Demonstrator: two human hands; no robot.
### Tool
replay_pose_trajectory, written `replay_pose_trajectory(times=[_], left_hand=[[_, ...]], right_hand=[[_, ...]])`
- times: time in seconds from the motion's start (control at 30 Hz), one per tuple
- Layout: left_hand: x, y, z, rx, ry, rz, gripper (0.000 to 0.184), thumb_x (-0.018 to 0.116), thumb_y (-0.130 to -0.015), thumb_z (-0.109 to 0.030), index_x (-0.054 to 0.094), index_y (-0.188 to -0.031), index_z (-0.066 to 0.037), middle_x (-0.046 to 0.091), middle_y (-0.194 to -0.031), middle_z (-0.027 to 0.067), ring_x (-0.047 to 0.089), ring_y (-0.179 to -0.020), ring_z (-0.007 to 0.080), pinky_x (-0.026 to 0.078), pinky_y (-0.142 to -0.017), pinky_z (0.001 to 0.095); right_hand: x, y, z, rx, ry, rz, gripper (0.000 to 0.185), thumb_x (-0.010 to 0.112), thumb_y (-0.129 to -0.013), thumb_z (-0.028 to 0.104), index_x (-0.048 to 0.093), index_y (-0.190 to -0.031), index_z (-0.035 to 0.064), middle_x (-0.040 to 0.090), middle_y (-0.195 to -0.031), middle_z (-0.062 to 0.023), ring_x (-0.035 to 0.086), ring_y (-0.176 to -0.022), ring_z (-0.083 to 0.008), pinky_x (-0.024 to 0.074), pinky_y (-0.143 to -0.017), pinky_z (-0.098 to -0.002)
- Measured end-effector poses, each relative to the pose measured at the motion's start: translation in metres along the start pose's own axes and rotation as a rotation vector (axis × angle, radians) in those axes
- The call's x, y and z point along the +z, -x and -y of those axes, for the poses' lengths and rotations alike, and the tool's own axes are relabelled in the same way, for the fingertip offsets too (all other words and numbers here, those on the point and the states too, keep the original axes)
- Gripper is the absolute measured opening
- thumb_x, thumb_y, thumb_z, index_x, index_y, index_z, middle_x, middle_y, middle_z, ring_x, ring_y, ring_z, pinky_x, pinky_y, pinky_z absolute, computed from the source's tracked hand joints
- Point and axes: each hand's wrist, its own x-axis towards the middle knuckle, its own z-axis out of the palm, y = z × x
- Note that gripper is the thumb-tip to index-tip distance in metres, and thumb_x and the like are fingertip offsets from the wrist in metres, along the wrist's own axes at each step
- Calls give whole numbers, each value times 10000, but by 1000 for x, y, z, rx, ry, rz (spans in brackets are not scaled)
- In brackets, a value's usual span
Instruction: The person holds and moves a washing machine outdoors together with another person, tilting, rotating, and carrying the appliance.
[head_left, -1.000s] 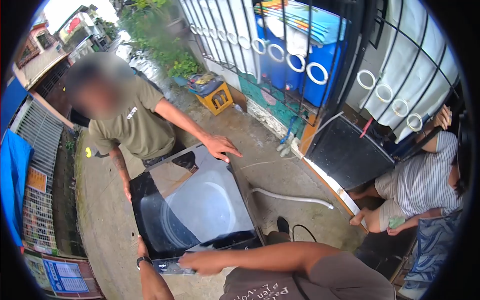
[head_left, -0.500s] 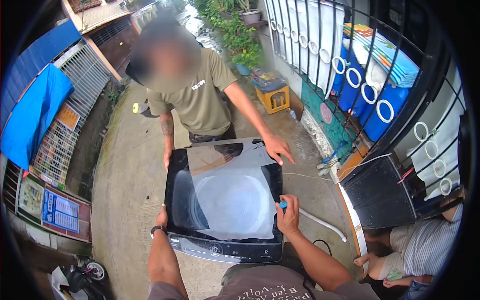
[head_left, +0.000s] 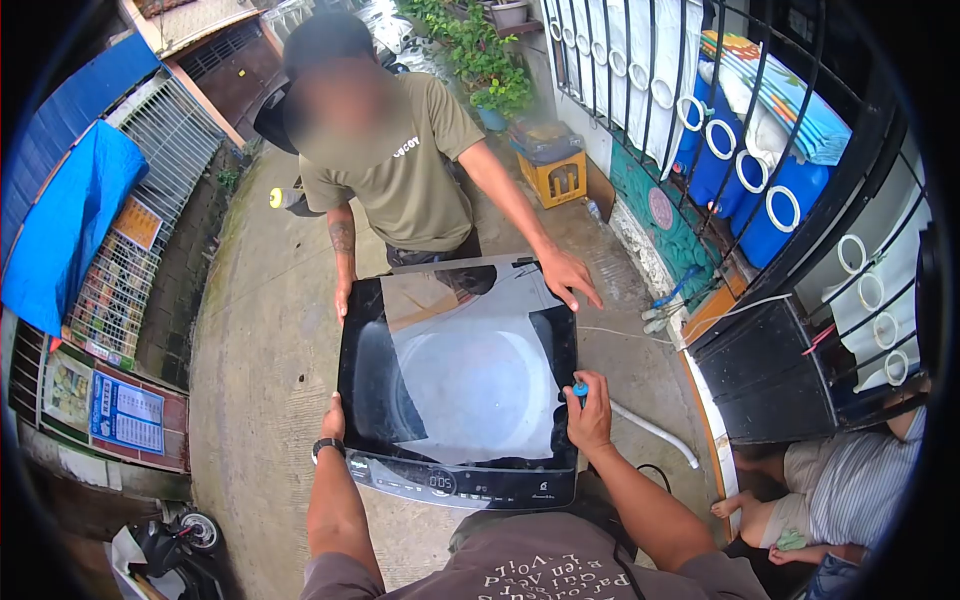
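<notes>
A black top-load washing machine [head_left: 470,395] stands in front of me, its glassy lid reflecting the sky and its front panel showing lit digits. My left hand [head_left: 333,425], a watch on its wrist, grips the machine's left side; the fingertips are partly hidden by the edge. At the right side, my right hand [head_left: 590,412] is closed around a small tool with a blue end [head_left: 580,389], perhaps a screwdriver; its lower part is hidden in my fist. Opposite me, a co-worker's hand [head_left: 568,275] rests at the far right corner, and their other hand [head_left: 343,297] holds the far left side.
A white hose [head_left: 655,435] lies on the concrete to the right. Beyond it are a dark panel [head_left: 765,370], barred windows and a seated person [head_left: 850,490]. A yellow crate [head_left: 553,180] stands behind the co-worker. A motorcycle [head_left: 180,550] is at lower left.
The view has shifted slightly, so the machine appears a little further right and higher. The co-worker's head is raised a bit. Both my hands keep their places on the machine's sides.
</notes>
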Motion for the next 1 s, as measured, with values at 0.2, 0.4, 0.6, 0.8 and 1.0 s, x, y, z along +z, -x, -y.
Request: replay_pose_trajectory(times=[0.2, 0.4, 0.6, 0.8, 1.0], left_hand=[[1, 5, -3, 21, 14, -3, 1002, 406, -938, -757, 502, -1412, 120, 511, -1475, 288, 448, -1429, 359, 330, -1173, 397], [0, 21, -10, 21, 193, 67, 973, 439, -954, -726, 459, -1458, 106, 514, -1498, 221, 480, -1406, 308, 341, -1168, 377], [1, -28, 27, 22, 74, 46, 1020, 441, -918, -770, 522, -1390, 131, 534, -1456, 281, 476, -1407, 352, 340, -1163, 399], [-4, -38, 12, 55, 151, 197, 1009, 454, -918, -763, 540, -1372, 134, 561, -1428, 279, 504, -1382, 348, 355, -1152, 407], [6, 18, -44, 34, -185, -110, 1006, 437, -912, -775, 587, -1310, 137, 596, -1354, 322, 530, -1350, 406, 388, -1128, 438]], right_hand=[[-1, 2, 5, 48, -4, -12, 326, 684, -928, 147, 557, -1198, 16, 587, -1152, -210, 590, -1069, -410, 475, -915, -466], [3, 3, 13, 71, 5, -32, 353, 686, -943, 189, 550, -1218, 15, 588, -1168, -212, 593, -1079, -400, 477, -925, -460], [6, 6, 5, 52, 25, -74, 378, 691, -938, 179, 536, -1241, 13, 586, -1176, -215, 589, -1092, -406, 475, -937, -458], [4, 5, 8, 43, 32, -60, 366, 691, -931, 161, 543, -1232, 15, 585, -1184, -214, 587, -1094, -412, 476, -935, -462], [4, 6, 1, 6, 45, -75, 344, 687, -920, 128, 551, -1217, 22, 594, -1162, -204, 595, -1072, -409, 485, -916, -465]])
